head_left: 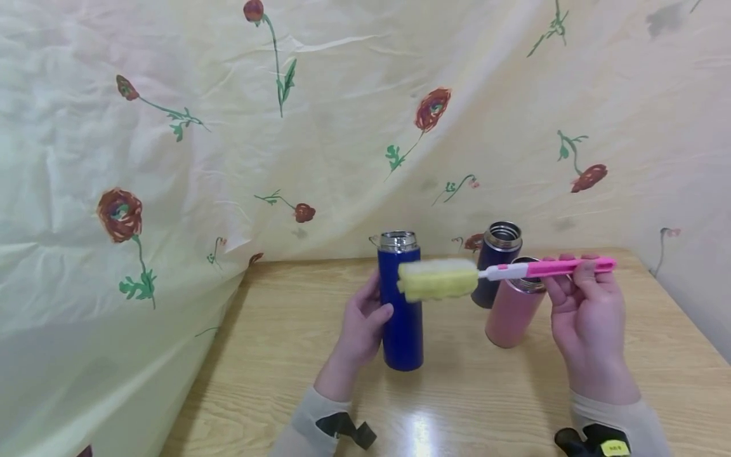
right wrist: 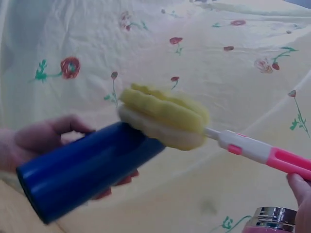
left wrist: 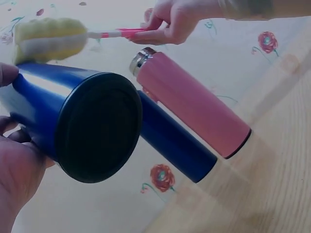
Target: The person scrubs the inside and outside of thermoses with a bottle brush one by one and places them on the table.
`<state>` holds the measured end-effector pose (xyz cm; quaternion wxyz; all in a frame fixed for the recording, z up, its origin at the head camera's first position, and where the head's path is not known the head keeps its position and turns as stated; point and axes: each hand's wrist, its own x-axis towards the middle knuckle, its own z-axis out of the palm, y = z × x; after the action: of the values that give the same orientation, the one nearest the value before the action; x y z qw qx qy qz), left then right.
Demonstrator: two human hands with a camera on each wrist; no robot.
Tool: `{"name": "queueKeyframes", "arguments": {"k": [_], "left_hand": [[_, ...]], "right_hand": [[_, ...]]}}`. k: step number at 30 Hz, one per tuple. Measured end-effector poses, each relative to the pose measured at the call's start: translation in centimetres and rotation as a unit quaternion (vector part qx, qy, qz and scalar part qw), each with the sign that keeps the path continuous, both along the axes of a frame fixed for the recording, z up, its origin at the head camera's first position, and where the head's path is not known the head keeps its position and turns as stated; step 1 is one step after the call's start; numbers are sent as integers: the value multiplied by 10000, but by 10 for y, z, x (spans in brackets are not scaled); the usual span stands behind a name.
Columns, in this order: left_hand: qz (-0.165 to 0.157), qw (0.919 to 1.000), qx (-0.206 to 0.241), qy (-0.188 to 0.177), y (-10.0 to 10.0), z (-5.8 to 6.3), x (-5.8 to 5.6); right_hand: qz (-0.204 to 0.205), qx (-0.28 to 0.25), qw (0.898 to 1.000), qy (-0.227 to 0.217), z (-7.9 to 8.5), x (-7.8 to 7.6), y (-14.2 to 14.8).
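Note:
My left hand point(head_left: 362, 324) grips a blue thermos bottle point(head_left: 402, 330) round its body; its steel mouth is uncapped. In the left wrist view the bottle's dark base point(left wrist: 99, 128) faces the camera, raised off the table. My right hand point(head_left: 591, 314) pinches the pink handle of a bottle brush point(head_left: 440, 280), held level. Its yellow and white sponge head point(right wrist: 165, 116) is in front of the blue bottle's upper part in the head view; whether they touch I cannot tell. Below the brush handle stands a pink thermos point(head_left: 511, 317), with its mouth partly hidden.
A dark blue thermos point(head_left: 493, 260) without a lid stands behind the pink one, to the right of the held bottle. All this is over a wooden table point(head_left: 274, 355). Flowered cloth point(head_left: 342, 146) hangs behind the table and along its left side.

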<state>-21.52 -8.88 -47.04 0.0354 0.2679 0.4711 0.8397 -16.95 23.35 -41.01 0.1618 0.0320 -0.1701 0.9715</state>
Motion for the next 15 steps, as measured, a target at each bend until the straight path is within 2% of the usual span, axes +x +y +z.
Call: {"name": "queueKeyframes", "arguments": {"k": [2,6,9,15], "left_hand": [[-106,9998,-116,122,2,-1,2],[-193,9992,-271,199,7,-2,3],[-78,9994,-317,91,10,-1,4],[99,9994,-327,-72,10,-1,4]], "right_hand": [[-16,-432,9990,-129,2,0,1],[-91,-730,9970,-251,5,1,1],[-198,-726,9968,-264,6,3,-2],[-305,-1056,9934,-315,8,5,-1]]}}
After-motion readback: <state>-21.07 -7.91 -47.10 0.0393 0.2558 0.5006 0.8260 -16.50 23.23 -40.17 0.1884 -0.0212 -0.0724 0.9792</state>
